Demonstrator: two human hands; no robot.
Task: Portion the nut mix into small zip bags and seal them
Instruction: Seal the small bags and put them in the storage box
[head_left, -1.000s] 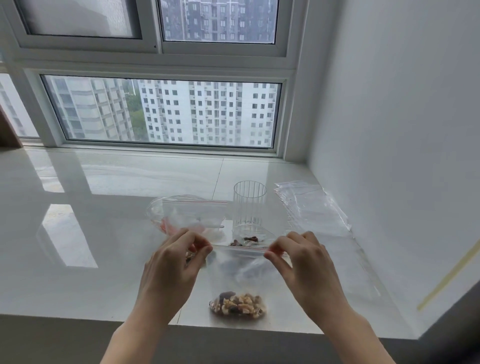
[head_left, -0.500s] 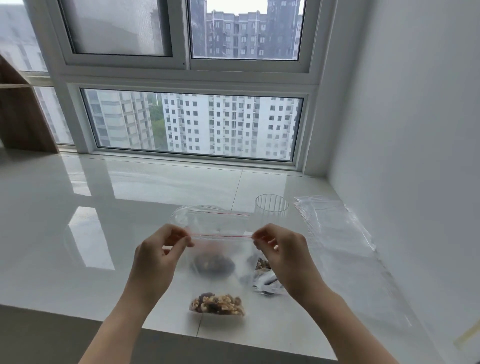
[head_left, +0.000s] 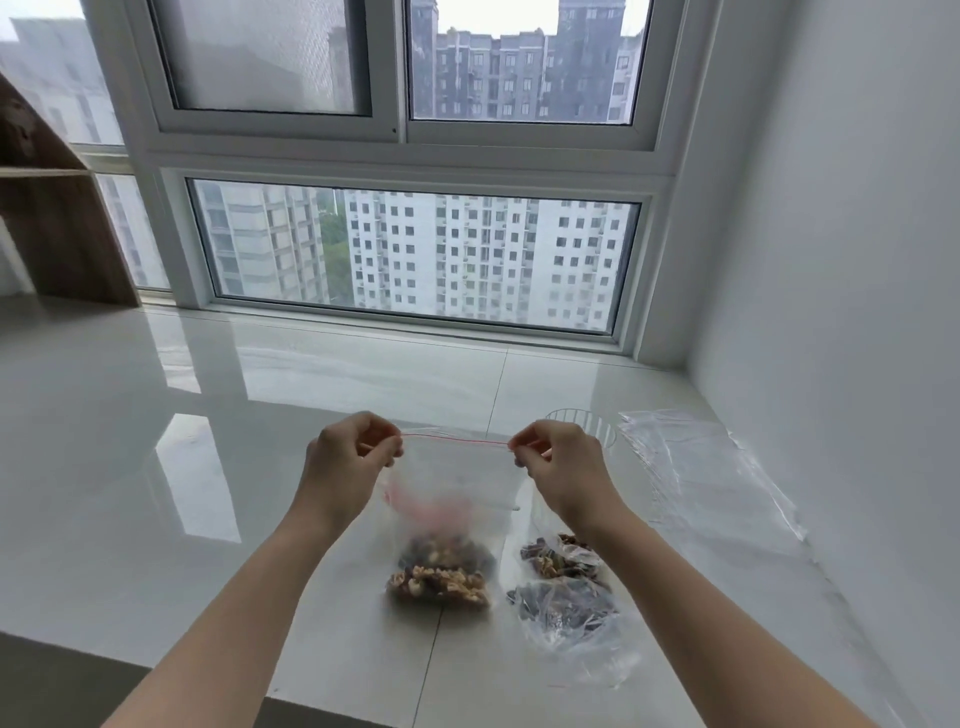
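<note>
Both hands pinch bag: left hand (head_left: 349, 457) and right hand (head_left: 558, 460) at ends of red zip (head_left: 454, 440). Bag (head_left: 452, 499) lifted higher than second ago, zip taut, looks closed. Nuts (head_left: 441, 569) at bottom. Seal likely done; set down next.

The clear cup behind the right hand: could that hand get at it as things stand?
Probably not at once. The right hand is pinching a top corner of the zip bag, which the left hand holds too. The cup stands close behind with nothing between, so once the bag is let go, likely yes.
</note>
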